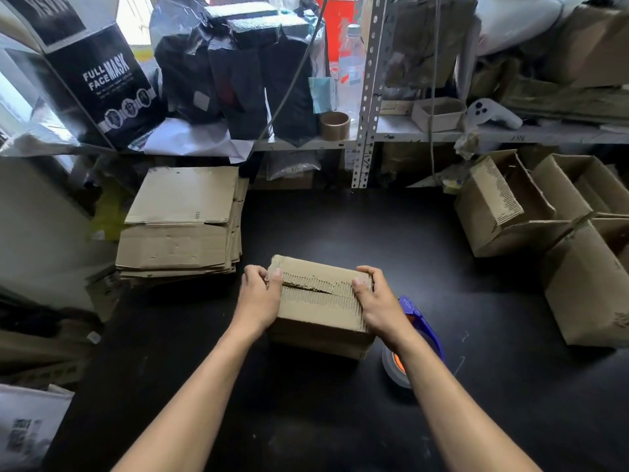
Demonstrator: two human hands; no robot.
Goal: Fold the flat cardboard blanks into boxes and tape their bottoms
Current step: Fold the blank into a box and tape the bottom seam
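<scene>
1. the box sits mid-table, flaps closed, seam untaped.
2. it is gripped at both ends by the left hand and right hand, fingers curled.
3. light, stiff, likely crushable; best held by the corners.

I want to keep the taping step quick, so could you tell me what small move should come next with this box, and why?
Probably keep the left hand pressing the flaps shut and free the right hand to pick up the tape dispenser just beside it. Both hands grip the ends of the box, its flaps are folded together, and the seam shows no tape.
</scene>
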